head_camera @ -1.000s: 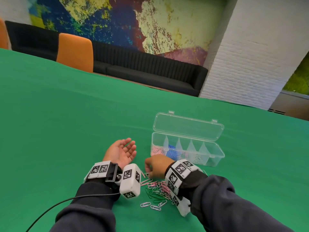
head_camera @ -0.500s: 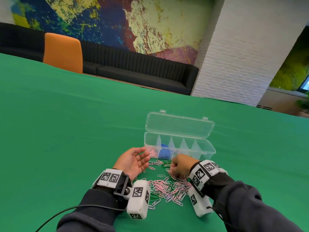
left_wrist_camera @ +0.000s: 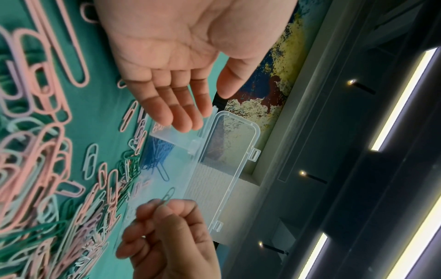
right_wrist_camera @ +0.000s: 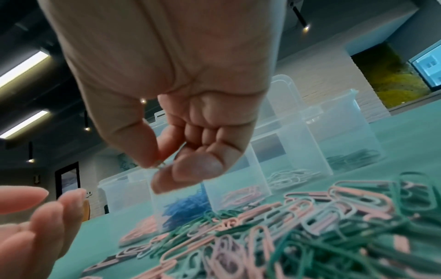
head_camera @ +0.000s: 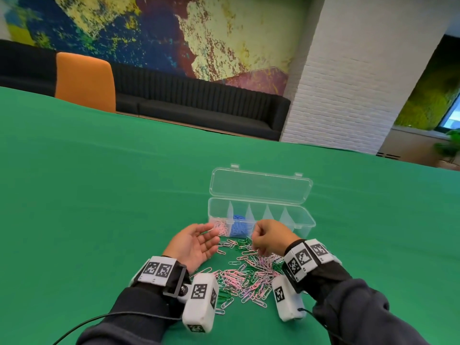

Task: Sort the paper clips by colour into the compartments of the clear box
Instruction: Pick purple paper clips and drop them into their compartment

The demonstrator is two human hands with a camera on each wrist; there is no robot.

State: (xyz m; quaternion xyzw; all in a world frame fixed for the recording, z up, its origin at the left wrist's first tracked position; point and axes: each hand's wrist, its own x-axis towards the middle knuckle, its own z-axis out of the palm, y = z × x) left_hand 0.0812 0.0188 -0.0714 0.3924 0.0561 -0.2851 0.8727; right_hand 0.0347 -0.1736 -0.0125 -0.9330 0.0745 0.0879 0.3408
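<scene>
Since half a second ago the right hand [head_camera: 270,236] has risen off the pile of paper clips [head_camera: 245,275] and moved up toward the clear box [head_camera: 302,221], and the left hand [head_camera: 193,245] has slid forward with it. The right hand's fingers are curled, and its thumb and forefinger pinch one thin paper clip [left_wrist_camera: 167,197]; its colour is hard to tell against the box. The left hand lies palm up, fingers straight and relaxed, holding nothing, its fingertips close to the left end of the box.

The pile sits at the lower middle of the head view, between the two wrists, a loose tangle of pink, green and pale clips spreading up to the front wall of the box. The box stands just above the hands in the centre of the frame, its lid [head_camera: 260,186] tipped open behind it. Counting from the left, the first compartment holds pink clips [head_camera: 220,226] and the second blue clips [head_camera: 239,226]. The right wrist view shows more pink, then white, then green clips in the compartments further right.

Everything rests on a green bench [head_camera: 99,183]. Beyond it, in the upper part of the frame, are an orange chair [head_camera: 86,82], a black sofa [head_camera: 199,103], a painted wall [head_camera: 174,31] and a white brick pillar [head_camera: 348,83].
</scene>
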